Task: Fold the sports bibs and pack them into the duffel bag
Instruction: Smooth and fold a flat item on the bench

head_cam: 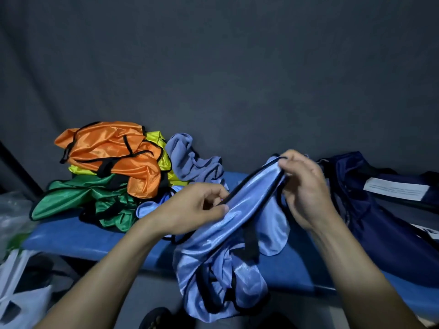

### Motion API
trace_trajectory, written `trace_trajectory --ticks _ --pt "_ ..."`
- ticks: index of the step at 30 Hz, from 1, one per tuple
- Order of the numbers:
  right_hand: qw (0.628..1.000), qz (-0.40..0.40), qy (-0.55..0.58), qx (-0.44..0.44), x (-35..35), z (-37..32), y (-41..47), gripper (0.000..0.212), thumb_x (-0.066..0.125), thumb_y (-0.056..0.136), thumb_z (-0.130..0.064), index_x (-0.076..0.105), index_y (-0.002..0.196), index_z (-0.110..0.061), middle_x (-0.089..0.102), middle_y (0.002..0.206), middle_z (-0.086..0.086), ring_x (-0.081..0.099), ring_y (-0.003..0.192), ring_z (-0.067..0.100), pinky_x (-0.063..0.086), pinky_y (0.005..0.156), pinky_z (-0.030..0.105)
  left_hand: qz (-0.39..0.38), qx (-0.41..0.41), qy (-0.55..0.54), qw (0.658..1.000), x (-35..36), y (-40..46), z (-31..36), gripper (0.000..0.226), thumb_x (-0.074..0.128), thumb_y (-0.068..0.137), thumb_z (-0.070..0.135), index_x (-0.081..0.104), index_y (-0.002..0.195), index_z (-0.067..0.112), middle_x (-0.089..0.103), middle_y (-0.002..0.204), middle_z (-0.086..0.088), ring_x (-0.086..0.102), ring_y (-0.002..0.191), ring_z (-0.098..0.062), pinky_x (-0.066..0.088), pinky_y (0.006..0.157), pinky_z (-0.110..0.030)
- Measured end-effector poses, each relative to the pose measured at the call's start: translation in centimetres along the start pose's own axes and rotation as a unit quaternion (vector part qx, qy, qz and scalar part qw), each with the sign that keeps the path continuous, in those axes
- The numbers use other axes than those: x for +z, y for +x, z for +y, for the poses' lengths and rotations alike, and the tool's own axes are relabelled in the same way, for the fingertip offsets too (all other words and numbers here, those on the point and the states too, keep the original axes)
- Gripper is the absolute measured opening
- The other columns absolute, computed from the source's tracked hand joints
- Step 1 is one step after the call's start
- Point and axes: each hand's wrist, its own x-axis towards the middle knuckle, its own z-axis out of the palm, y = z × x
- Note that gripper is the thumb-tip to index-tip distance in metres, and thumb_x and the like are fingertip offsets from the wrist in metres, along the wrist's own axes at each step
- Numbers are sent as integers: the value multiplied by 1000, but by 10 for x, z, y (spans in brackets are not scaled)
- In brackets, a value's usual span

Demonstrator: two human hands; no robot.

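both hands, left hand [190, 207] and right hand [304, 184], pinch the light blue bib [247, 203] by its black edge

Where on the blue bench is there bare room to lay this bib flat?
Bare blue bench shows along the front edge, below the green bibs, left of the light blue bib both hands hold. The back left is crowded with the orange bib pile; the navy duffel bag fills the right.

blue bench [78, 236] | on it: heaped bibs [111, 167], navy duffel bag [380, 210]
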Motion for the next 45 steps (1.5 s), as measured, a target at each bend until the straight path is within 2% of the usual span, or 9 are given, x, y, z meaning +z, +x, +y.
trace_trajectory --ticks 6,9,12,17,21,27,31,36,45 --pt "975 123 173 67 -11 -4 13 20 43 92 -10 39 75 -20 42 74 0 47 68 13 40 68 28 112 -9 -157 981 -37 -13 15 32 71 88 49 70 93 17 50 78 -14 44 76 -23 38 76 -35" --pt "976 131 149 86 -5 3 16 25 38 95 -10 36 72 -21 44 68 -1 47 63 12 42 63 26 -15 22 -245 969 -52 -21 33 36 83 78 47 75 102 21 53 79 -21 47 74 -25 40 70 -25" --pt "961 174 211 45 -11 -6 22 20 40 88 -9 46 72 -19 54 65 -1 56 63 13 48 66 25 -169 -41 -92 980 -61 -24 18 25 77 89 22 70 106 5 72 93 -10 69 82 -21 54 71 -28" --pt "933 216 288 27 -47 -5 23 14 52 64 -20 54 77 -17 63 76 1 65 73 19 53 78 30 -146 -157 71 974 -73 -34 -19 46 66 95 44 59 83 0 51 70 -5 48 66 -16 41 63 -35" --pt "954 119 261 88 -37 0 15 8 51 68 -21 44 71 -20 53 73 -2 55 70 16 49 70 27 15 -91 -142 986 -65 -32 -6 24 55 102 27 67 106 6 70 101 -13 65 93 -25 52 89 -50" --pt "940 -218 203 166 -9 -12 2 34 60 66 -20 27 60 -21 48 57 1 47 53 16 41 55 24 -33 -25 -25 999 -40 -10 18 20 69 94 26 70 77 15 59 66 13 51 61 1 39 60 -14" --pt "943 -212 168 193 -6 -9 2 52 78 53 -22 26 58 -21 32 57 -1 26 54 16 33 52 26 -4 14 -70 997 -30 -3 13 6 75 88 25 78 88 19 68 103 10 65 100 -6 47 91 -25" --pt "891 -327 212 231 5 -9 3 41 69 68 -15 28 60 -19 28 59 -1 25 53 14 28 50 30 -108 96 -133 981 -20 3 33 14 75 87 7 77 86 21 40 159 10 27 152 -12 24 120 -28" --pt "916 -312 151 202 3 -11 5 46 74 65 -17 28 60 -18 33 59 -2 25 54 15 25 51 31 -72 61 -51 994 -27 -3 35 4 81 86 15 79 86 11 67 94 -1 63 95 -21 47 91 -33"
